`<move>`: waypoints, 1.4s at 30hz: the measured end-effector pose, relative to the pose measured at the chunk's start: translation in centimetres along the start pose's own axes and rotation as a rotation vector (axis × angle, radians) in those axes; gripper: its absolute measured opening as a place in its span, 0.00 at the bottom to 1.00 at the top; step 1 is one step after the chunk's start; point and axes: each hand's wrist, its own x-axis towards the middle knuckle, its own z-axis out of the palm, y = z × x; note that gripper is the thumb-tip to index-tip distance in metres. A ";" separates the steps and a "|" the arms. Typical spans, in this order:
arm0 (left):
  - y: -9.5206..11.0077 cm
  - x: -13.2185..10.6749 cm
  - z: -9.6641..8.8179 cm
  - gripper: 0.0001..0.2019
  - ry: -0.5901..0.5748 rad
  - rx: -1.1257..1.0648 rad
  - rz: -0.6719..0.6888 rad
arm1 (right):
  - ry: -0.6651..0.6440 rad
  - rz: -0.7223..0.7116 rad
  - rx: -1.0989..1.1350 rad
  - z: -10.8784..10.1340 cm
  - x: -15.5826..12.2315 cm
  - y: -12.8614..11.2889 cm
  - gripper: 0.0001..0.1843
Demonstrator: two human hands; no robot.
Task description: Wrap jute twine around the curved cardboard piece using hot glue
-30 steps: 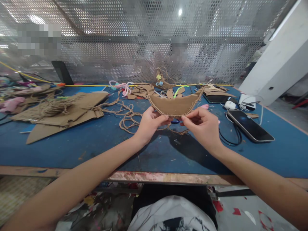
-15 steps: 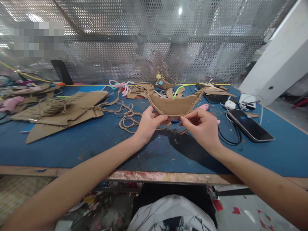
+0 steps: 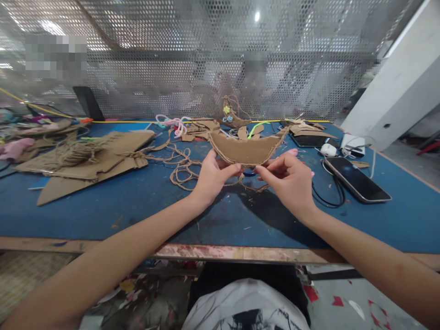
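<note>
A crescent-shaped cardboard piece (image 3: pixel 245 150) edged with jute twine is held up above the blue table (image 3: pixel 103 211). My left hand (image 3: pixel 213 176) pinches its lower left edge between thumb and fingers. My right hand (image 3: pixel 290 181) pinches the lower right edge, fingers curled. Loose twine (image 3: pixel 180 169) trails from the piece across the table beneath my hands. A small blue object (image 3: pixel 250 173) shows between my two thumbs; I cannot make it out.
Flat cardboard sheets with a twine bundle (image 3: pixel 82 156) lie at left. A phone (image 3: pixel 357 178) with a black cable, a white charger (image 3: pixel 329 150), cardboard scraps and pipe cleaners (image 3: pixel 172 123) lie behind and right. Perforated metal mesh (image 3: pixel 206 68) backs the table.
The cardboard crescent has tilted slightly away and sits a little lower; both hands keep their pinch with small finger shifts.
</note>
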 end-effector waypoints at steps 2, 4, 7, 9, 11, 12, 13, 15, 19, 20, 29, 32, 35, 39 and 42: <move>0.0 0.0 0.0 0.26 0.006 0.015 0.012 | 0.038 -0.048 -0.044 -0.1 0.1 0.1 0.13; 0.0 0.1 -0.1 0.26 0.012 0.035 0.021 | 0.056 -0.092 -0.091 -0.2 0.3 0.0 0.12; -0.1 0.3 -0.3 0.26 0.027 0.064 0.037 | 0.017 -0.103 -0.105 -0.6 0.5 -0.1 0.11; -0.2 0.4 -0.4 0.26 0.033 0.078 0.048 | -0.009 -0.099 -0.107 -0.9 0.6 -0.2 0.09; -0.2 0.5 -0.5 0.26 0.029 0.089 0.063 | -0.022 -0.098 -0.115 -1.1 0.7 -0.2 0.08; -0.2 0.5 -0.5 0.26 0.024 0.094 0.070 | -0.030 -0.097 -0.121 -1.1 0.7 -0.1 0.08; -0.2 0.5 -0.5 0.26 0.017 0.098 0.074 | -0.037 -0.095 -0.129 -1.2 0.7 -0.1 0.08; -0.1 0.4 -0.5 0.25 0.003 0.097 0.068 | -0.046 -0.093 -0.150 -1.2 0.7 0.1 0.09; -0.1 0.2 -0.5 0.27 -0.022 0.072 -0.004 | -0.055 -0.101 -0.163 -1.2 0.7 0.3 0.09; -0.2 0.2 -0.5 0.29 -0.024 0.063 -0.013 | -0.058 -0.105 -0.159 -1.1 0.7 0.3 0.10; -0.3 0.4 -0.4 0.32 -0.006 0.043 -0.016 | -0.092 -0.168 -0.213 -1.1 0.7 -0.2 0.08; -0.2 0.2 -0.3 0.31 -0.012 0.033 -0.024 | -0.086 -0.181 -0.232 -1.0 0.6 -0.3 0.08; -0.2 0.1 -0.2 0.32 -0.015 0.029 -0.026 | -0.090 -0.208 -0.252 -1.0 0.5 -0.3 0.08; -0.3 0.0 -0.1 0.34 -0.005 0.044 -0.008 | -0.120 -0.230 -0.262 -0.9 0.4 -0.1 0.09; -0.5 0.2 -0.2 0.32 -0.003 0.073 -0.008 | -0.129 -0.223 -0.263 -0.9 0.4 0.0 0.09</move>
